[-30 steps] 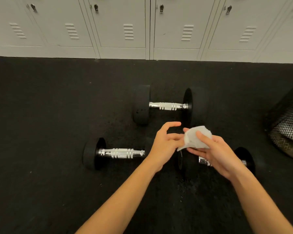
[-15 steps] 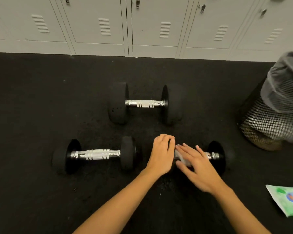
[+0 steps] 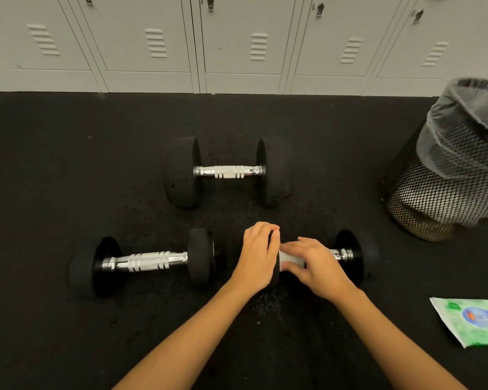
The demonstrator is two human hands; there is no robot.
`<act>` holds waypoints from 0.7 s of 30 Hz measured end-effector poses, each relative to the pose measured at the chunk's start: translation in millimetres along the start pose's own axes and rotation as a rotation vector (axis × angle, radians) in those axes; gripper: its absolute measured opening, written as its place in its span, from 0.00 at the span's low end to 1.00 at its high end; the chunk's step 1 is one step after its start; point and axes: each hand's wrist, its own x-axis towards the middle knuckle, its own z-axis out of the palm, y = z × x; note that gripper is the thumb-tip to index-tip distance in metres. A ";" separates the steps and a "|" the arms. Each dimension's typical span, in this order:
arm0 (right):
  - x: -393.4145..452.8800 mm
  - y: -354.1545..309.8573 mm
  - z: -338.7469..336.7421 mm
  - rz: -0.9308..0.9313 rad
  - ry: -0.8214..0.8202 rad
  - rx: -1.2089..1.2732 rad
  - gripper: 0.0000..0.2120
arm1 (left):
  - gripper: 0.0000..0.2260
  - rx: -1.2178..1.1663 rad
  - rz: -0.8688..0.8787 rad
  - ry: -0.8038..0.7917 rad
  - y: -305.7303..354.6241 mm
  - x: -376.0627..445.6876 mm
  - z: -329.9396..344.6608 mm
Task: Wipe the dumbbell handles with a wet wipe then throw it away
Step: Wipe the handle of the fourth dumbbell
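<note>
Three black dumbbells with chrome handles lie on the dark floor. The near right dumbbell (image 3: pixel 350 254) is under both hands. My left hand (image 3: pixel 258 256) grips its left weight head, hiding most of it. My right hand (image 3: pixel 316 263) is wrapped over the handle with the white wet wipe (image 3: pixel 289 258) pressed around the bar. Only the handle's right end and right head show. The near left dumbbell (image 3: pixel 144 260) and the far dumbbell (image 3: pixel 227 171) lie untouched.
A black mesh waste bin (image 3: pixel 445 175) with a grey liner stands at the right. A green and white wipes packet (image 3: pixel 473 319) lies on the floor at the lower right. Grey lockers (image 3: pixel 237 43) line the far wall.
A second ago both hands held the wipe up above the near right dumbbell. They have come down: the left hand now grips the weight head, the right wraps the wipe on the handle.
</note>
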 end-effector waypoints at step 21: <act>59.0 -9.8 -17.6 0.413 -0.532 0.002 0.16 | 0.16 0.087 0.041 -0.019 0.8 -0.7 -1.6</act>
